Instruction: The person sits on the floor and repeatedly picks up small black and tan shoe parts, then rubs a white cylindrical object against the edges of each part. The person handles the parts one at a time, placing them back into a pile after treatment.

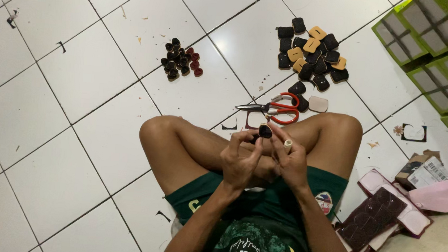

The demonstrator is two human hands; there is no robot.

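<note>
Fingers pinching small dark piece

One pair of scissors, two heaps of cut pieces.

A person's body is shown in the lower centre of the frame. A dark green shirt with pale lettering and a fine pale line pattern is worn at the bottom edge. Dark green shorts are worn, marked by a yellow figure on one leg and a small round multicoloured badge on the other. Arms, hands and legs are left bare.
</note>
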